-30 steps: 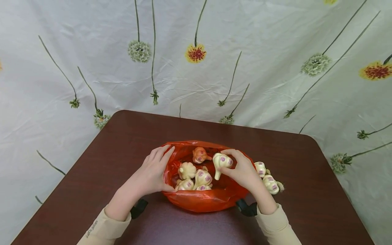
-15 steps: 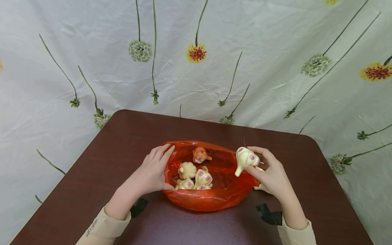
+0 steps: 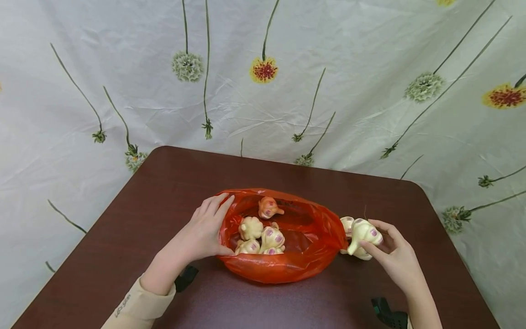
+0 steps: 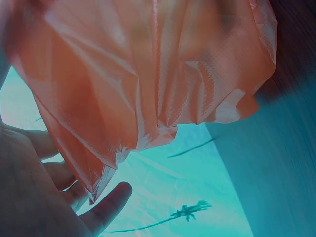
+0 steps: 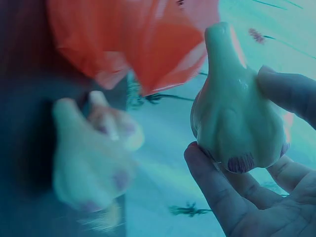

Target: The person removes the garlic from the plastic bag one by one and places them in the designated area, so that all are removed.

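My right hand [image 3: 394, 251] pinches a cream garlic bulb [image 3: 365, 233] with purple patches between thumb and fingers, right of the bag. In the right wrist view the bulb's stalk points up, the thumb pressing one side. Two more garlic bulbs [image 5: 91, 158] lie on the table close by it, partly hidden behind it in the head view. My left hand [image 3: 201, 230] spreads over the left rim of a red plastic bag [image 3: 279, 268], its thumb at the front edge and fingertips at the back. Inside the bag sit several pale garlic bulbs [image 3: 273, 238], one red-tinted [image 3: 268, 208] through the film.
The dark brown table [image 3: 197, 169] carries everything. A white curtain [image 3: 230, 105] printed with flowers hangs along its back and sides. A dark wrist-camera mount [image 3: 388, 314] sits beside the right forearm, with another [image 3: 186, 278] by the left.
My right hand has carried the garlic bulb from over the bag's mouth rightward, to above the loose bulbs. The bag's right side now stretches further right. My left hand stays in place.
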Available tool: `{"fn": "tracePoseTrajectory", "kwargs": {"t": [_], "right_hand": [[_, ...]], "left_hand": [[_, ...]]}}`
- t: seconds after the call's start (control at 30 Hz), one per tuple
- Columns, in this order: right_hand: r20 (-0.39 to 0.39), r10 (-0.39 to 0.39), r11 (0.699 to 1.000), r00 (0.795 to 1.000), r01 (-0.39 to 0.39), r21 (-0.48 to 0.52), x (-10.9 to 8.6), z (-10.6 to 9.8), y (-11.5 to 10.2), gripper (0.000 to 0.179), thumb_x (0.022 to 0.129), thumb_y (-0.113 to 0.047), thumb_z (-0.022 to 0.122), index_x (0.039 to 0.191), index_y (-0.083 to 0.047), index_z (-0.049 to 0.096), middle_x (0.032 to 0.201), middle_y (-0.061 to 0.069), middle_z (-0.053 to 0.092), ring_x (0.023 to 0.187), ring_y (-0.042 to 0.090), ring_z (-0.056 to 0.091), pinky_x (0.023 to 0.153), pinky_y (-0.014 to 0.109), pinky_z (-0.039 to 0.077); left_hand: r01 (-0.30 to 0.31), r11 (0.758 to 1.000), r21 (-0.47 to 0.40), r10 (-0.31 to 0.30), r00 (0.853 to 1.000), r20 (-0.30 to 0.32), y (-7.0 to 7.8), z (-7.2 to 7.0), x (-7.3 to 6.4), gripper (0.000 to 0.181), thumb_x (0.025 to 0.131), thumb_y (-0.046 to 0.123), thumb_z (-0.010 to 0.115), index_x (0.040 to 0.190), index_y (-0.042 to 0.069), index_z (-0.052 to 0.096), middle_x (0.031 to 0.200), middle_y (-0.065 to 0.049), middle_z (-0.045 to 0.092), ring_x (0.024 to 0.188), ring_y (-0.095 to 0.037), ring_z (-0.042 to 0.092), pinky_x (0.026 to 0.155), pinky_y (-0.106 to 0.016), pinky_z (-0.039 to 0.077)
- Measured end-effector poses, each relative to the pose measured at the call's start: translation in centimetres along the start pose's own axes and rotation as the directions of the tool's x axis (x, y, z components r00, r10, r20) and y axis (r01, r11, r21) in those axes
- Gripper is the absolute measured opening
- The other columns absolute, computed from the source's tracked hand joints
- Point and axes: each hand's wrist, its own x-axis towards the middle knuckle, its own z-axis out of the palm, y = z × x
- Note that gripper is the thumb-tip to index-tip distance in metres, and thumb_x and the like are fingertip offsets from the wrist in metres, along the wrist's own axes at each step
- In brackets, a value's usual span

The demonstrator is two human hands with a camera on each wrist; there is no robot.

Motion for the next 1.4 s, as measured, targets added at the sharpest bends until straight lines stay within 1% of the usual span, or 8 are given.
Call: {"fn": "tracePoseTrajectory", "kwargs": {"t": [0.13,0.33,0.63,0.9,1.07,1.17,1.3,1.4], "right_hand": [[-0.016,0.052,0.998,0.999,-0.052,-0.033,-0.9,0.6,1.4,0.053,0.086,-0.015,0.077,0.132,-0.007,0.054,0.111,-0.026,0.060,0.091,-0.012,0.061,0.073,0.015,0.054],[0.004,0.141,0.984,0.990,-0.140,-0.109,-1.7,2.5,3.0,0.054,0.083,-0.022,0.080,0.130,-0.008,0.058,0.126,0.017,0.063,0.089,-0.011,0.059,0.074,0.016,0.052],[0.042,0.213,0.946,0.976,-0.196,-0.258,-2.4,4.1,4.1,0.052,0.081,-0.030,0.081,0.126,-0.009,0.062,0.124,0.015,0.064,0.098,0.020,0.064,0.072,0.023,0.051],[0.015,0.142,0.942,0.990,-0.130,-0.311,-2.8,5.0,4.7,0.052,0.079,-0.032,0.083,0.122,-0.011,0.064,0.122,0.012,0.066,0.091,0.016,0.059,0.073,0.026,0.048],[-0.015,0.041,0.955,0.999,-0.044,-0.293,-3.0,5.1,4.9,0.054,0.077,-0.024,0.084,0.124,-0.004,0.064,0.119,0.015,0.068,0.092,0.006,0.059,0.072,0.023,0.052],[-0.012,0.037,0.965,0.999,-0.039,-0.258,-3.1,5.1,4.7,0.057,0.077,-0.021,0.085,0.125,-0.001,0.062,0.121,0.018,0.067,0.094,0.002,0.061,0.074,0.021,0.055],[0.000,0.073,0.968,0.997,-0.071,-0.240,-3.3,4.8,4.1,0.059,0.078,-0.023,0.084,0.127,0.001,0.060,0.123,0.020,0.064,0.099,0.017,0.068,0.078,0.027,0.058],[0.001,0.092,0.955,0.996,-0.088,-0.283,-3.5,4.3,3.3,0.058,0.081,-0.027,0.082,0.127,0.001,0.060,0.125,0.021,0.062,0.106,0.032,0.067,0.082,0.037,0.058]], "left_hand": [[0.001,1.000,0.000,-0.001,1.000,-0.001,0.0,0.0,0.0,0.118,0.056,0.037,0.096,0.148,-0.003,0.034,0.150,-0.025,0.035,0.134,-0.042,0.032,0.106,-0.062,0.037],[0.006,1.000,-0.001,-0.006,1.000,0.001,0.0,-0.1,0.0,0.118,0.056,0.038,0.095,0.148,-0.003,0.034,0.150,-0.025,0.035,0.134,-0.043,0.033,0.105,-0.063,0.038],[0.005,1.000,-0.010,-0.005,1.000,0.001,-0.1,0.1,-0.1,0.118,0.056,0.039,0.095,0.148,-0.003,0.034,0.150,-0.025,0.035,0.134,-0.043,0.033,0.105,-0.063,0.038],[-0.018,1.000,-0.005,0.018,0.999,-0.028,-0.3,0.0,-0.3,0.118,0.054,0.039,0.096,0.146,-0.005,0.036,0.149,-0.025,0.036,0.132,-0.043,0.034,0.103,-0.063,0.039],[-0.009,1.000,-0.010,0.009,1.000,-0.022,-0.2,0.1,-0.3,0.118,0.055,0.039,0.096,0.147,-0.004,0.036,0.149,-0.025,0.036,0.132,-0.043,0.034,0.103,-0.063,0.040],[-0.006,1.000,-0.012,0.006,1.000,-0.014,-0.2,0.0,-0.2,0.117,0.056,0.039,0.095,0.147,-0.004,0.036,0.150,-0.024,0.036,0.133,-0.042,0.034,0.103,-0.063,0.039],[-0.013,1.000,-0.008,0.013,1.000,-0.014,-0.1,0.1,-0.2,0.116,0.056,0.039,0.095,0.147,-0.004,0.036,0.149,-0.024,0.036,0.133,-0.042,0.034,0.103,-0.062,0.039],[-0.013,1.000,-0.004,0.013,1.000,-0.015,-0.2,0.0,-0.2,0.117,0.056,0.039,0.095,0.147,-0.004,0.036,0.149,-0.024,0.036,0.133,-0.042,0.034,0.103,-0.062,0.039]]}}
